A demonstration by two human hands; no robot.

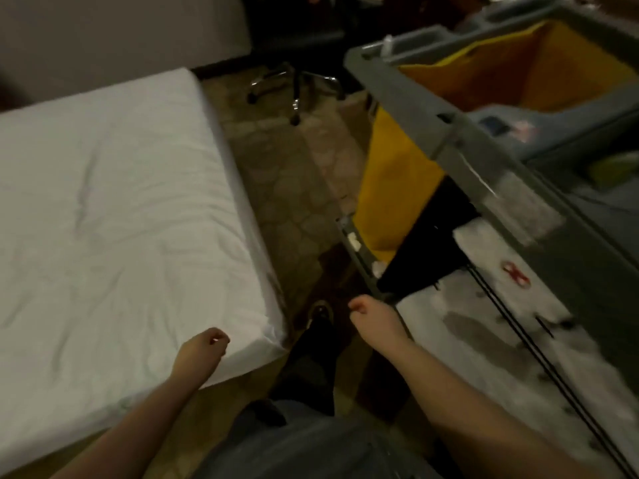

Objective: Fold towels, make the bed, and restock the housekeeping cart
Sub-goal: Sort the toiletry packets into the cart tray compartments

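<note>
On the left, the bed [103,202] lay under a taut, faintly creased white sheet, its near corner boxy; any next layer would likely be best squared to it. Beside it, the grey plastic cart [397,88] held a slack yellow bag [390,188]. Left hand [204,347] and right hand [371,316] hung loosely curled, holding nothing.

Nothing readable is showing: a red mark [516,275] on the cart's [411,95] white cloth [484,326] is appearing too blurred.
</note>
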